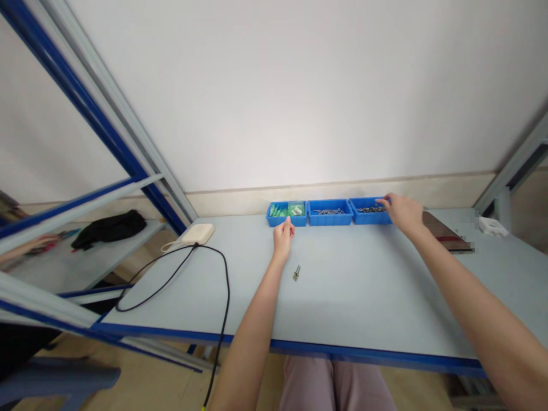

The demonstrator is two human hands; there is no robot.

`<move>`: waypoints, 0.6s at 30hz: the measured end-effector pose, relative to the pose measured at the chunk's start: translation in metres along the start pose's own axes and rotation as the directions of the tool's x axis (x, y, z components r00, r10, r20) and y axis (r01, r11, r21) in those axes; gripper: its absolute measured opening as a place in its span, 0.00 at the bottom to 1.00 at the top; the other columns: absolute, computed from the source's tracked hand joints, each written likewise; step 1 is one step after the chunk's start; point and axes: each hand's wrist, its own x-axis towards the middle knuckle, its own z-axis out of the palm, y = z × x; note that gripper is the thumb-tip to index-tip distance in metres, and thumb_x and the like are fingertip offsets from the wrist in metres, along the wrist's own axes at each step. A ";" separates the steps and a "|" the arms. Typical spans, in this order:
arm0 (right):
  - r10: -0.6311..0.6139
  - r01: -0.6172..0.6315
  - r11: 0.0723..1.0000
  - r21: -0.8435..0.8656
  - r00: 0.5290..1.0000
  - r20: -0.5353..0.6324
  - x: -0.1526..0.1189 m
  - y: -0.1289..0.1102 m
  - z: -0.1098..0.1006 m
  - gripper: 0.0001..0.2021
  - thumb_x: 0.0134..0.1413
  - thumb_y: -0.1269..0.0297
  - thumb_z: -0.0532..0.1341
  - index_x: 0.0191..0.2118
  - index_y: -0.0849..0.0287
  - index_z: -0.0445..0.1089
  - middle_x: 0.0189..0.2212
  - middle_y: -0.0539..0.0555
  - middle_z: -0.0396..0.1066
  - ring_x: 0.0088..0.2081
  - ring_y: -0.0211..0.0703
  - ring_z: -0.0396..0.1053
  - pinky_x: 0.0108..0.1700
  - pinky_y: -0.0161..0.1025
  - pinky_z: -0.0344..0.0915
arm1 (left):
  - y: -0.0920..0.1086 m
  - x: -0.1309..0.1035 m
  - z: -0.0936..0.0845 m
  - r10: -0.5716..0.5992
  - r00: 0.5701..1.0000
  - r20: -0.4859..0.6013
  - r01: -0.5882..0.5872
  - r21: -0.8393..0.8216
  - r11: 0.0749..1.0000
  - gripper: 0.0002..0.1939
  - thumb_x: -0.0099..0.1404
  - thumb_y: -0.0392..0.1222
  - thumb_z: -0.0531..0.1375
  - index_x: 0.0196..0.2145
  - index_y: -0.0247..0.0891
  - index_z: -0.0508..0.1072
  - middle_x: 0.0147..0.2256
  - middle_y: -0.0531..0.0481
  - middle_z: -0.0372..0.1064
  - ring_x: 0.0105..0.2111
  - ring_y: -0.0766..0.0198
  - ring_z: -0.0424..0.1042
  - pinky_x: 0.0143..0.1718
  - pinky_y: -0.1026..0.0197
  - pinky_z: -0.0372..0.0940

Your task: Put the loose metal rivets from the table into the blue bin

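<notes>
My left hand [283,238] is closed in a pinch just in front of the left blue bin [287,221], which holds green and white small items; what sits between the fingertips is too small to make out. Over the right end of the right blue bin [369,218], with its pile of small metal parts [370,209], my right hand [403,212] has its fingers curled together. Anything in that hand is hidden. Between these two stands the middle blue bin [330,220], holding thin metal pins or screws [329,212]. A small metal fastener [297,273] lies on the table near my left forearm.
A white box-like adapter [198,234] with a black cable [226,274] occupies the table's left side. At right lie a dark flat device [445,233] and a white object [492,226]. Blue and grey frame posts [103,103] rise at left; a wall stands behind the bins.
</notes>
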 end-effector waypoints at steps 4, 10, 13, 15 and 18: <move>-0.106 0.106 0.994 -0.040 0.994 0.014 -0.023 -0.022 -0.001 0.16 0.58 0.54 0.55 0.38 0.62 0.71 0.30 0.63 0.72 0.33 0.52 0.68 0.34 0.42 0.58 | -0.003 -0.001 0.005 0.013 0.999 0.031 -0.013 0.010 1.000 0.29 0.58 0.66 0.48 0.15 0.37 0.59 0.15 0.56 0.51 0.17 0.71 0.51 0.20 0.65 0.48; -0.849 0.566 0.487 0.665 0.485 0.208 -0.110 -0.108 0.023 0.10 0.54 0.56 0.59 0.39 0.52 0.73 0.40 0.53 0.70 0.43 0.44 0.66 0.45 0.39 0.60 | -0.004 -0.003 0.006 0.025 0.998 0.066 -0.028 0.053 0.998 0.30 0.59 0.66 0.47 0.15 0.37 0.59 0.15 0.55 0.52 0.18 0.70 0.53 0.21 0.65 0.49; -0.854 0.539 0.471 0.698 0.476 0.209 -0.135 -0.131 0.034 0.08 0.54 0.58 0.60 0.38 0.52 0.73 0.40 0.53 0.69 0.44 0.43 0.65 0.47 0.40 0.59 | -0.003 -0.005 0.006 0.011 0.996 0.086 -0.016 0.065 0.998 0.30 0.59 0.66 0.47 0.16 0.37 0.60 0.15 0.55 0.53 0.17 0.70 0.53 0.21 0.65 0.50; -0.828 0.508 0.509 0.695 0.510 0.234 -0.142 -0.137 0.037 0.06 0.54 0.59 0.61 0.36 0.54 0.73 0.38 0.52 0.69 0.42 0.43 0.64 0.46 0.40 0.59 | -0.002 -0.006 0.007 0.006 0.995 0.100 -0.013 0.068 0.998 0.29 0.59 0.65 0.47 0.16 0.37 0.60 0.14 0.56 0.52 0.17 0.71 0.52 0.21 0.65 0.50; -0.795 0.500 0.569 0.653 0.536 0.283 -0.142 -0.134 0.036 0.04 0.53 0.62 0.62 0.32 0.55 0.72 0.36 0.52 0.69 0.41 0.44 0.64 0.43 0.40 0.59 | -0.001 -0.007 0.009 0.004 0.992 0.130 -0.016 0.092 0.996 0.29 0.60 0.65 0.47 0.16 0.37 0.60 0.14 0.56 0.52 0.16 0.71 0.52 0.21 0.64 0.49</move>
